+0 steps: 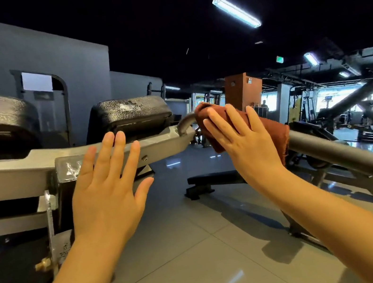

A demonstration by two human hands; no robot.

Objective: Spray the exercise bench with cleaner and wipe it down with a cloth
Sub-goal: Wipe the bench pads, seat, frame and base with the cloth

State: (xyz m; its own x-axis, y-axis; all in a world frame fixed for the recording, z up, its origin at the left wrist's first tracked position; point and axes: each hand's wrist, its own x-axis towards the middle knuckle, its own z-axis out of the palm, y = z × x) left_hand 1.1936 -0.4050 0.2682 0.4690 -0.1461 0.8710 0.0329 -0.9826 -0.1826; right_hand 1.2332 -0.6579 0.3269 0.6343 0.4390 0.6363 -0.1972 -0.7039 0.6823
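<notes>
The exercise bench fills the left side, with a silver metal frame [23, 170] and two black pads [131, 116], their tops glistening. A grey padded bar [337, 152] runs from the frame's end down to the right. A brown cloth [271, 131] is draped over this bar. My right hand [242, 141] presses flat on the cloth, fingers spread. My left hand [106, 188] is raised in front of the frame with fingers apart, holding nothing. No spray bottle is in view.
A low flat bench [212, 179] stands on the tiled floor behind my hands. More gym machines [362, 110] crowd the right background. A grey wall [40, 54] rises behind the bench. A distant person stands near an orange pillar [244, 91].
</notes>
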